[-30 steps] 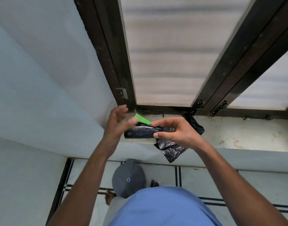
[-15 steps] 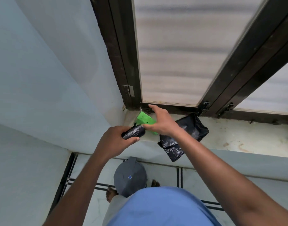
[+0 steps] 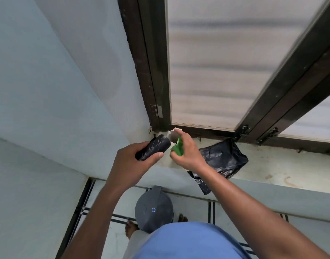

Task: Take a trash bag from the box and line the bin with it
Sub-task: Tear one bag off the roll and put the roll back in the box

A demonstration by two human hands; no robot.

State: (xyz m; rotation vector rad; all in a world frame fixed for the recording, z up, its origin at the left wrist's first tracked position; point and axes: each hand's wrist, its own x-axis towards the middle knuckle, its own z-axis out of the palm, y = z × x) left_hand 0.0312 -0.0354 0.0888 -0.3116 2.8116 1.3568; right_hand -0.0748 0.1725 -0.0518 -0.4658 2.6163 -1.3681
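Since earlier, right hand (image 3: 186, 154) lifts the green-and-white cardboard box (image 3: 176, 144); left hand (image 3: 131, 161) grips the black plastic bag roll (image 3: 153, 149) just left of it. Light, slippery film; pinch an edge.

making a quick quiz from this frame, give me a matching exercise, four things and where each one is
Things:
1. roll of black trash bags
2. green box
3. loose black trash bag
4. grey bin

Places:
A. on the floor below the sill
B. gripped in the left hand
C. lying on the window sill
D. held in the right hand

Pairs: 1-B, 2-D, 3-C, 4-A
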